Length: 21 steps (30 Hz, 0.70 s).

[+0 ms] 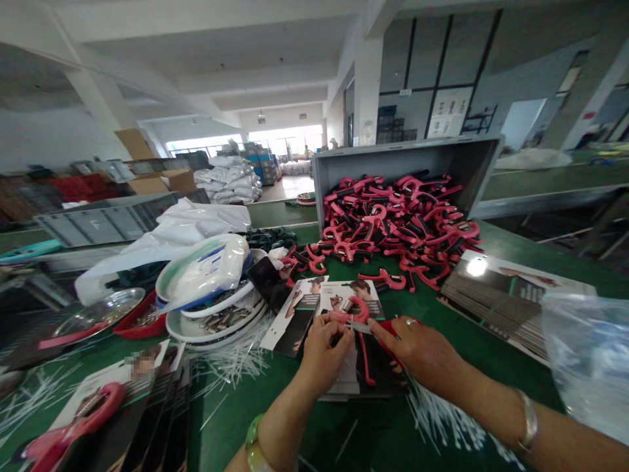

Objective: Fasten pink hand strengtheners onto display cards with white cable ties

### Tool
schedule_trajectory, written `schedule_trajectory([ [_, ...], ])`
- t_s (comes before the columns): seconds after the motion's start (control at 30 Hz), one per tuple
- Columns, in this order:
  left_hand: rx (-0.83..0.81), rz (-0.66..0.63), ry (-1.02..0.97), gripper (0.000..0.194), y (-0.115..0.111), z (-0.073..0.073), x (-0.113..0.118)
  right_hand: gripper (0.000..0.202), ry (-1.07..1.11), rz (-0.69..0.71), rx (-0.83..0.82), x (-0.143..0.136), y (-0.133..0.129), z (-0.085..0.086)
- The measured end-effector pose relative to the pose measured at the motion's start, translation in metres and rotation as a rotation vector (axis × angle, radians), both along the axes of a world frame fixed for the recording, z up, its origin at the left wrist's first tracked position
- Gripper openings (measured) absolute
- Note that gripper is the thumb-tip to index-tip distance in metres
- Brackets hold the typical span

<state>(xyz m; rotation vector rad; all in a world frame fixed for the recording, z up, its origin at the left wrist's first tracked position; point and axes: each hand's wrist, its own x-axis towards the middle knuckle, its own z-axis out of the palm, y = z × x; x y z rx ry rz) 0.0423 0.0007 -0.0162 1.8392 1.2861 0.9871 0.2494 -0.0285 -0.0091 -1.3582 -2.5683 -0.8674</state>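
A pink hand grip exerciser with a metal spring lies on a printed backing card in front of me. My left hand is closed at its near side, fingertips pinching what looks like a thin white cable tie. My right hand is wrapped around red-handled scissors, their grey blades pointing left at the pinched spot. Part of the red handles is hidden under the fingers. More printed cards lie just left of this one.
A grey crate tipped on its side spills pink-and-black hand grips. Stacked cards and a clear plastic bag lie right. White cable ties are strewn about. Leftward are stacked basins, a phone and carded grips.
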Motion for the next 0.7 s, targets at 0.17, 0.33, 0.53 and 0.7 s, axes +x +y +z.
schedule_trajectory([
  [0.17,0.088,-0.007,0.017,0.016,0.001,-0.006,0.002,0.053,-0.025,0.011,-0.005,-0.006,0.006,0.003],
  [0.33,0.116,-0.009,-0.023,0.018,0.001,-0.007,0.002,0.045,-0.068,0.025,-0.093,-0.011,0.010,0.017],
  [0.53,0.118,0.083,-0.113,0.023,0.003,-0.010,0.002,0.042,-0.060,0.056,-0.229,-0.006,0.017,0.018],
  [0.7,0.084,0.272,-0.138,0.021,0.006,-0.016,-0.018,0.029,0.130,-0.008,-0.572,0.002,0.016,0.047],
])
